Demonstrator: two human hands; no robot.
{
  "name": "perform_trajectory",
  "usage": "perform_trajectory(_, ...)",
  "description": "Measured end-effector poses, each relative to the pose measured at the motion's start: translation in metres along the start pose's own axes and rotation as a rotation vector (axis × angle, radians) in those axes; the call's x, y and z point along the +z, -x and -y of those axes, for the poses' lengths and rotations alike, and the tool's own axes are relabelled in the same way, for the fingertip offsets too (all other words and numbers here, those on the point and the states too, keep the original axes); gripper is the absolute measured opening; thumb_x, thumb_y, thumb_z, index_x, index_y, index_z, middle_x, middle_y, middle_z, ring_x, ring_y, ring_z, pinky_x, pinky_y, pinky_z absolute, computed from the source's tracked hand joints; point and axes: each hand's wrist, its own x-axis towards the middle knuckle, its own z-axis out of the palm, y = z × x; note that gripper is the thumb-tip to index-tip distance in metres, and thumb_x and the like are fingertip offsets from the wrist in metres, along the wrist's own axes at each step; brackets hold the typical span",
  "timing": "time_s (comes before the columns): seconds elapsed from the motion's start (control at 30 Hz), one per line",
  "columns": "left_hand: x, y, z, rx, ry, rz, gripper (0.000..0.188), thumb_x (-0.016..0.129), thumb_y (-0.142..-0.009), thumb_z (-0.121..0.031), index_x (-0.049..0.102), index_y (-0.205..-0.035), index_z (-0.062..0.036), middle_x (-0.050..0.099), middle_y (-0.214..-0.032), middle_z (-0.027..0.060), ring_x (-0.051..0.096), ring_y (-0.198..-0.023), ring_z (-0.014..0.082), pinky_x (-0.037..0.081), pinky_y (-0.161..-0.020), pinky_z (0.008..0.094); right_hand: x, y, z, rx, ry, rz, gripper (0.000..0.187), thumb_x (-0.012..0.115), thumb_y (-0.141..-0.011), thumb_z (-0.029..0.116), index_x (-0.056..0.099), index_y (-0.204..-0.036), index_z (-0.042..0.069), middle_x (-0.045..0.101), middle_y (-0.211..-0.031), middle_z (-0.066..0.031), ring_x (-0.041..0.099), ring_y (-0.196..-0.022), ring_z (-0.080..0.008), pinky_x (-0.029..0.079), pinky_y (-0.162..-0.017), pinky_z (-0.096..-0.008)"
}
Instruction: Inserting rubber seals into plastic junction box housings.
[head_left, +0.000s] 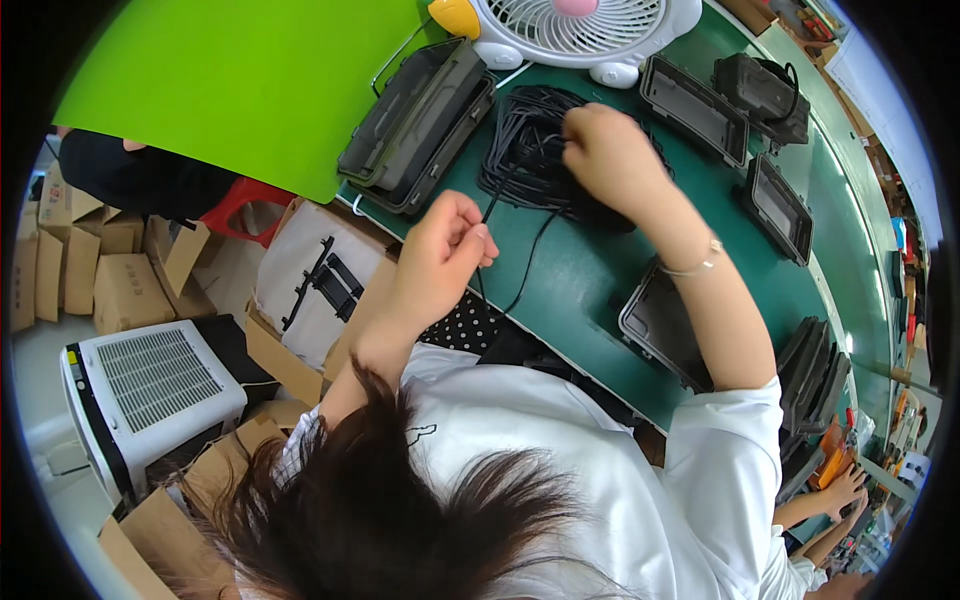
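Note:
A large loose coil of thin black cable (522, 150) lies on the green worktable (570, 285). My left hand (440, 250) is closed in a pinch on a strand of this cable near the table's front edge. From there the strand runs up to the coil, and a loose length hangs below my fingers. Over the coil's right side my right hand (612, 155) is curled closed. Its fingertips are slightly blurred and partly turned away, so what they hold cannot be made out.
A white fan (560, 40) stands behind the coil. Dark plastic cases (415, 125) sit to its left, with open case halves (695, 110) at right. A green panel (230, 90) borders the far left. Cardboard boxes (140, 290) and a white appliance (155, 375) stand lower left; another person's hand (845, 490) shows lower right.

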Motion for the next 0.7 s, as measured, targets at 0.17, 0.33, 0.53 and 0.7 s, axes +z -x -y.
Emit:
perform_trajectory(0.17, 0.010, -0.012, -0.039, 0.079, 0.305, 0.190, 0.030, 0.054, -0.082, 0.002, 0.041, -0.109, -0.0030, 0.050, -0.076, 0.0025, 0.048, -0.060, 0.0064, 0.042, -0.053, 0.0203, -0.112, 0.099, 0.003, 0.411, -0.850, 0.167, 0.008, 0.053, -0.078, 0.004, 0.046, -0.076, 0.003, 0.044, -0.065, 0.0031, 0.041, -0.059, -0.0035, 0.035, -0.050, -0.0181)
perform_trajectory(0.33, 0.076, -0.040, -0.046, 0.033, 0.104, 0.460, 0.031, 0.059, -0.079, -0.002, 0.046, -0.108, -0.0040, 0.051, -0.076, 0.0008, 0.047, -0.058, 0.0054, 0.037, -0.047, 0.0182, -0.127, 0.206, 0.027, 0.892, -0.775, -0.083, 0.005, 0.050, -0.078, -0.002, 0.049, -0.081, 0.001, 0.048, -0.067, 0.0020, 0.042, -0.057, -0.0018, 0.034, -0.050, -0.0160)
perform_trajectory(0.53, 0.123, -0.053, -0.018, 0.344, -0.465, 0.294, 0.027, 0.064, -0.073, -0.003, 0.053, -0.098, -0.0021, 0.052, -0.083, 0.0076, 0.052, -0.066, 0.0154, 0.043, -0.056, 0.0252, -0.080, 0.257, 0.002, 1.177, -0.508, -0.347, 0.004, 0.054, -0.081, 0.002, 0.052, -0.082, 0.000, 0.047, -0.066, 0.0020, 0.042, -0.057, -0.0031, 0.036, -0.050, -0.0184)
perform_trajectory(0.7, 0.112, -0.038, -0.021, 0.199, -0.544, 0.256, 0.023, 0.065, -0.075, -0.008, 0.052, -0.093, -0.0005, 0.052, -0.081, 0.0089, 0.052, -0.062, 0.0141, 0.043, -0.055, 0.0265, -0.063, 0.257, -0.003, 1.108, -0.456, -0.533, 0.008, 0.058, -0.080, 0.000, 0.055, -0.087, -0.002, 0.048, -0.066, 0.0010, 0.042, -0.058, -0.0041, 0.035, -0.052, -0.0180)
